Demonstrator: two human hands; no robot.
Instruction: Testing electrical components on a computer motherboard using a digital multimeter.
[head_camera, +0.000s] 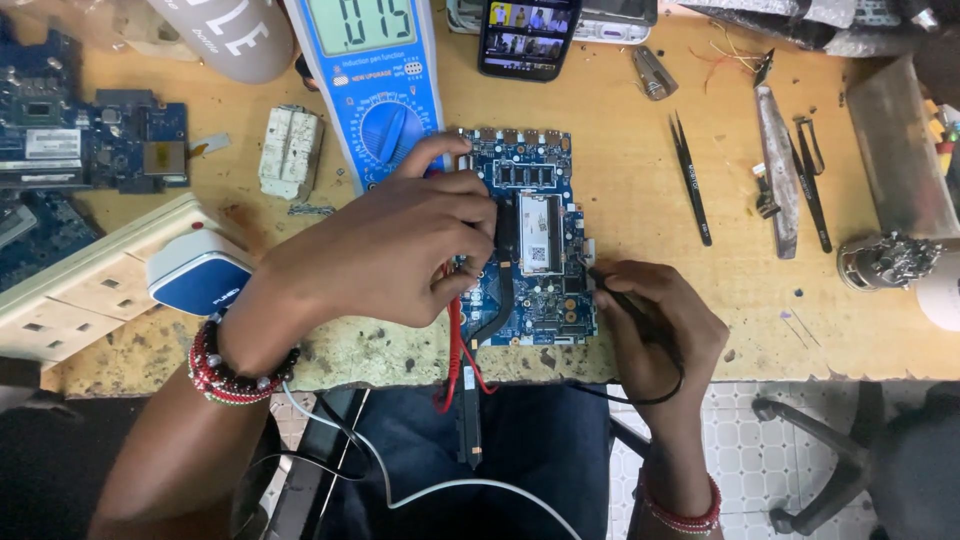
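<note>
A blue circuit board (540, 230) lies flat on the wooden bench in front of me. My left hand (400, 250) rests over the board's left side, fingers curled around a red probe (455, 330) whose lead trails down off the bench edge. My right hand (655, 330) sits at the board's lower right corner and pinches a black probe (610, 285), its tip touching the board's right edge. A black lead loops under that wrist. Just behind the board stands a blue multimeter (375, 80) with a lit display.
Black tweezers (690, 180), a knife-like tool (775, 160) and more tweezers (812, 185) lie to the right. A phone (525, 35) sits at the back. Another circuit board (90, 130), a white power strip (90, 275), a blue-white box (200, 272) and a worn white block (290, 150) fill the left.
</note>
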